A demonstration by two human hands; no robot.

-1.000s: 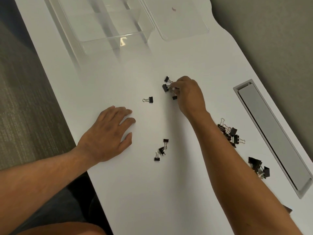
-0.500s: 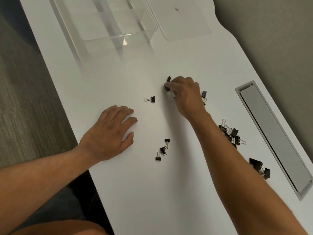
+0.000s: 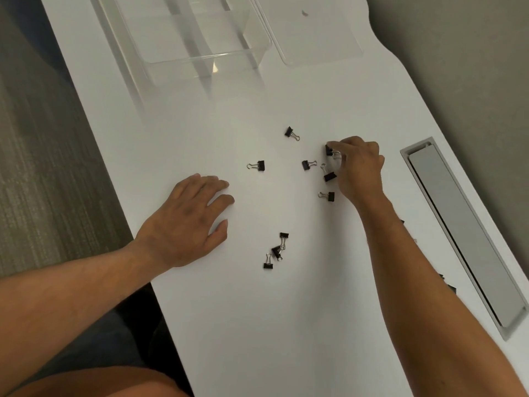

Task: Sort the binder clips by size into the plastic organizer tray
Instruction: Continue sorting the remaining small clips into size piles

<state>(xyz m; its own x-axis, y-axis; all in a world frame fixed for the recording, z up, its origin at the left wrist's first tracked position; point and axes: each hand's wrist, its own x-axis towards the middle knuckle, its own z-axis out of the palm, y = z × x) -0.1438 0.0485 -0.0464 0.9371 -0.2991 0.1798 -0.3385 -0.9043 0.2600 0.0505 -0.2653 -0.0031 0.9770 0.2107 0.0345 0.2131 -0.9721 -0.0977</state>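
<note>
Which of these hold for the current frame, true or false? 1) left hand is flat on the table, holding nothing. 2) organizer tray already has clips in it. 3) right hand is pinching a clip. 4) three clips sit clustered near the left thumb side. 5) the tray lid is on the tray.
1) True. The left hand lies open on the table.
2) False. The organizer tray shows no clips in it.
3) True. The right hand pinches a binder clip.
4) True. The three-clip cluster lies just right of the thumb.
5) False. The clear lid lies on the table beside the tray.
</note>
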